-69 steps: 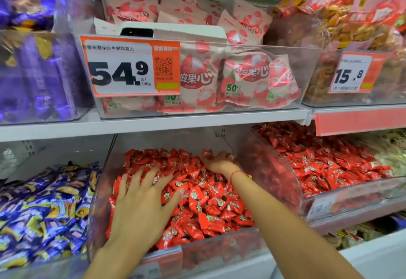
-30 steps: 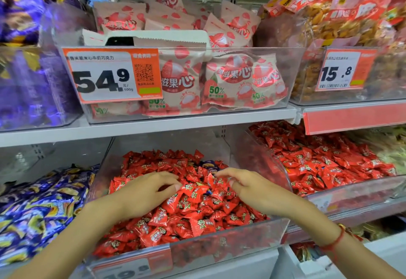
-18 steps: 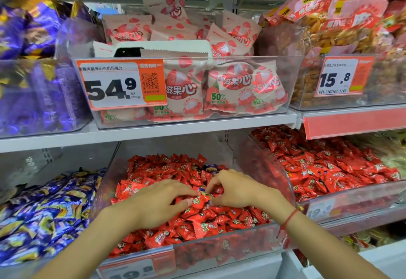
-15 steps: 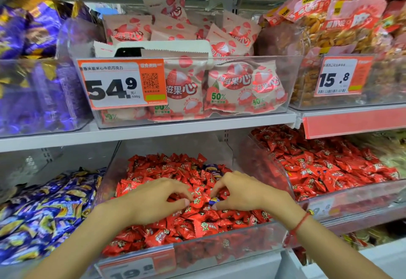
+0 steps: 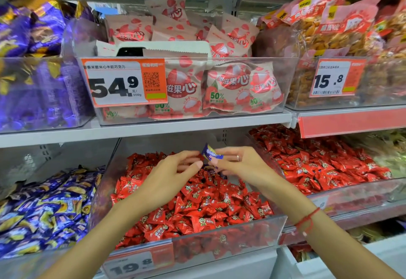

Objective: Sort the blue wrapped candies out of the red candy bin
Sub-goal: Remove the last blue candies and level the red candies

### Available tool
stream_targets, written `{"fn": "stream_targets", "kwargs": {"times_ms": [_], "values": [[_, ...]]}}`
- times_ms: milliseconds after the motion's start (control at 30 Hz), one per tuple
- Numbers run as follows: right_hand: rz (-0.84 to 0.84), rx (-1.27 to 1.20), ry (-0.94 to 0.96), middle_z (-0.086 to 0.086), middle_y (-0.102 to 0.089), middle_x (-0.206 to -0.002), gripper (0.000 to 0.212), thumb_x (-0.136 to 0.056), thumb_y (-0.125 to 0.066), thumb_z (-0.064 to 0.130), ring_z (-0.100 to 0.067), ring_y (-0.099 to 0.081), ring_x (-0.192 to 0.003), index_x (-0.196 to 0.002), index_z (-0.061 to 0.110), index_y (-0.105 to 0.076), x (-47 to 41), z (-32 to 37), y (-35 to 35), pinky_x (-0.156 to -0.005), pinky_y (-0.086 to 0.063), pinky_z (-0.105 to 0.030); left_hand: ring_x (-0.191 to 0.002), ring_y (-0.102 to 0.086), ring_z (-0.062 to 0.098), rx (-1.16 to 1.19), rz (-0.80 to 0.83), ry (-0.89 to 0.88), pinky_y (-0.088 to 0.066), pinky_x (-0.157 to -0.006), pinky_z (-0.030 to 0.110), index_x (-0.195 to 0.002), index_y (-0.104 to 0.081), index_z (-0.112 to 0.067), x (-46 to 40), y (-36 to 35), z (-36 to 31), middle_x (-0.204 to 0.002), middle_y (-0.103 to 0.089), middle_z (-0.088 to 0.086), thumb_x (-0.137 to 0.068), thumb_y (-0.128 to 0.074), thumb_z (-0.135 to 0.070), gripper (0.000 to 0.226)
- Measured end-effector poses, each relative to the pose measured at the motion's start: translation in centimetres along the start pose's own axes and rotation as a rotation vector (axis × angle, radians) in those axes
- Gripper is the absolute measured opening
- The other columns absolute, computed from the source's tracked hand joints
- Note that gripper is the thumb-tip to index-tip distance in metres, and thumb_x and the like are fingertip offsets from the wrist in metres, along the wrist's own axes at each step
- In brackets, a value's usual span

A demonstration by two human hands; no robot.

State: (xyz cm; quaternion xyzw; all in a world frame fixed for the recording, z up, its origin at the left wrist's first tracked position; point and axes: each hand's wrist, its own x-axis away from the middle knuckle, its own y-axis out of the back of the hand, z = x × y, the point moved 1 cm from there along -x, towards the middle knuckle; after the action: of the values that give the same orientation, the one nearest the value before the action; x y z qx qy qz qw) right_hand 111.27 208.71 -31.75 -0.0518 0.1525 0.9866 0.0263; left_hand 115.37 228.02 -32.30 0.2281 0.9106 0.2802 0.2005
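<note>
While both bare hands are hovering above the heap of red wrapped candies [image 5: 197, 201] in the clear plastic front-lipped bin [image 5: 230, 232], one small blue-and-white wrapped candy [image 5: 210, 154] is being held up clear of the pile, level with the fingertips. The right hand [image 5: 239, 166], wearing a ring and a red string bracelet at the wrist, is pinching this candy between thumb and forefinger, its remaining fingers loosely curled. The left hand [image 5: 169, 175] is reaching in from the opposite side with its thumb and fingers slightly parted; its fingertips are lying just beside the wrapper's near end, and whether they are touching it cannot be told. The candy's long axis is running roughly left to right and tilting a little, so one twisted end is pointing toward the left hand. A further dark blue wrapper [image 5: 216, 170] appears to be showing just below the hands among the red ones, partly hidden. The neighbouring clear bin of blue-and-gold wrapped candies [image 5: 48, 210] is sitting to the left, on the left hand's side, so the left hand is nearer that likely destination. A hand-over or a leftward carry across the bin wall would probably be the next requirement.
</note>
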Motion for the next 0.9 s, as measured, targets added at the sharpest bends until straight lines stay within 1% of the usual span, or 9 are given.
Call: {"fn": "stream_targets", "kwargs": {"times_ms": [100,200,267,367,433,533,667,800,900], "values": [[-0.065,-0.01,0.073,-0.005,-0.075,-0.082,0.021,-0.079,-0.077,0.013,-0.011,-0.07,-0.076,-0.098,0.011,-0.068,-0.4,0.8,-0.6,-0.074,-0.054,-0.02,-0.097,-0.066,-0.002,0.141,-0.115,-0.013,-0.051,-0.092,0.022,-0.122,-0.06,-0.026,-0.4,-0.4,-0.8,-0.106,-0.071,-0.014,-0.089,-0.063,-0.037,0.036],[-0.068,-0.003,0.165,-0.003,-0.075,-0.084,0.016,-0.077,-0.077,0.003,-0.01,-0.071,-0.081,-0.088,0.014,-0.072,-0.8,1.1,-1.1,-0.08,-0.055,-0.022,-0.088,-0.07,0.002,0.263,-0.223,0.03,-0.052,-0.077,0.015,-0.114,-0.065,-0.021,-0.5,-0.4,-0.6,-0.098,-0.074,-0.005,-0.07,-0.067,-0.051,0.053],[-0.043,0.036,0.207,0.001,-0.075,-0.09,0.02,-0.081,-0.072,0.002,-0.009,-0.071,-0.087,-0.09,0.019,-0.074,-1.2,1.2,-1.3,-0.085,-0.055,-0.022,-0.082,-0.072,0.005,0.328,-0.255,0.053,-0.053,-0.07,0.015,-0.106,-0.069,-0.021,-0.6,-0.3,-0.1,-0.092,-0.075,0.0,-0.067,-0.07,-0.047,0.047],[-0.058,0.276,0.14,0.005,-0.07,-0.104,0.029,-0.09,-0.058,0.002,-0.005,-0.065,-0.102,-0.108,0.02,-0.07,-2.6,0.2,-1.1,-0.097,-0.048,-0.022,-0.08,-0.069,-0.001,0.163,-0.347,0.058,-0.055,-0.075,0.021,-0.097,-0.066,-0.035,-0.6,0.5,1.2,-0.093,-0.073,-0.011,-0.078,-0.076,-0.036,0.022],[-0.047,0.482,0.026,0.0,-0.064,-0.123,0.039,-0.091,-0.048,0.003,-0.014,-0.058,-0.117,-0.123,0.019,-0.062,-4.1,-0.8,-0.8,-0.103,-0.043,-0.026,-0.079,-0.067,-0.005,-0.034,-0.391,0.073,-0.056,-0.079,0.03,-0.096,-0.061,-0.043,-0.4,1.1,2.1,-0.089,-0.071,-0.02,-0.083,-0.072,-0.035,0.019],[0.097,0.731,-0.04,-0.006,-0.043,-0.148,0.048,-0.094,-0.041,0.006,-0.026,-0.041,-0.135,-0.141,0.018,-0.044,-5.9,-2.2,-2.0,-0.109,-0.035,-0.03,-0.078,-0.067,0.001,-0.227,-0.4,0.115,-0.056,-0.076,0.033,-0.108,-0.058,-0.044,0.4,0.9,2.7,-0.081,-0.068,-0.02,-0.087,-0.065,-0.039,0.023],[0.454,0.903,-0.153,-0.01,-0.018,-0.159,0.051,-0.103,-0.032,0.015,-0.024,-0.022,-0.145,-0.152,0.013,-0.02,-6.2,-4.3,-4.5,-0.112,-0.018,-0.023,-0.075,-0.066,0.007,-0.273,-0.422,0.115,-0.053,-0.073,0.034,-0.115,-0.056,-0.044,1.4,0.5,3.5,-0.083,-0.067,-0.016,-0.087,-0.065,-0.04,0.03],[0.56,0.984,-0.217,-0.005,-0.021,-0.159,0.046,-0.104,-0.033,0.019,-0.02,-0.021,-0.145,-0.15,0.015,-0.029,-5.0,-3.5,-2.8,-0.113,-0.016,-0.023,-0.077,-0.065,0.009,-0.231,-0.431,0.106,-0.049,-0.067,0.03,-0.113,-0.06,-0.04,1.6,0.5,3.8,-0.077,-0.063,-0.019,-0.087,-0.067,-0.035,0.027],[0.441,0.982,-0.161,-0.003,-0.041,-0.149,0.039,-0.102,-0.036,0.017,-0.022,-0.039,-0.135,-0.14,0.016,-0.048,-5.3,-3.1,-1.4,-0.107,-0.029,-0.025,-0.075,-0.065,0.012,-0.256,-0.437,0.102,-0.043,-0.064,0.029,-0.116,-0.059,-0.039,1.4,0.2,3.7,-0.072,-0.059,-0.023,-0.087,-0.066,-0.037,0.029]]}}
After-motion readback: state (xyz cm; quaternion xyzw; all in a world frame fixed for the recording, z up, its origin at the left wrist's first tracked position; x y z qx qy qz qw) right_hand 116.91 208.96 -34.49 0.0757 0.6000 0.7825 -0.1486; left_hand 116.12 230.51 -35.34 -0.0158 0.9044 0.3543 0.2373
